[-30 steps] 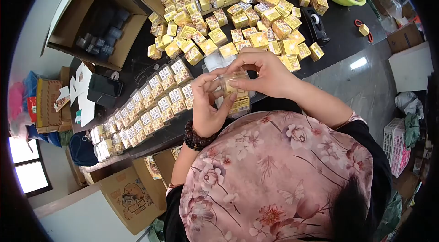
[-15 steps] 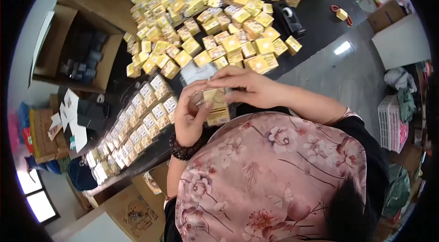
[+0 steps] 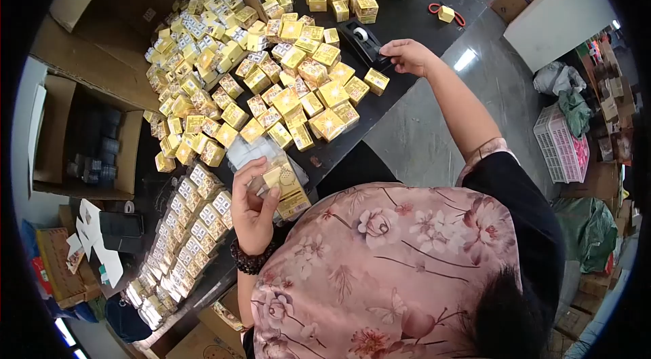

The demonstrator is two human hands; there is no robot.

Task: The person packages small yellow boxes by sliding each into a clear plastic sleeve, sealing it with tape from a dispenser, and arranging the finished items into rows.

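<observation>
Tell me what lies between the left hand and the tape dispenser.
In the head view, yellow boxes, with clear plastic packaging nearer the left hand.

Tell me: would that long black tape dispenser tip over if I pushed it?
The black tape dispenser probably wouldn't tip easily: its body looks long and low. It seems stiff, with straight edges. Its pale tape roll, being round, might spin.

This looks like a packing workshop. Small yellow printed cardboard boxes lie heaped on a black bench near a black plastic tape dispenser and large open brown cardboard cartons. A white lattice plastic crate stands beside shiny grey flooring.
</observation>
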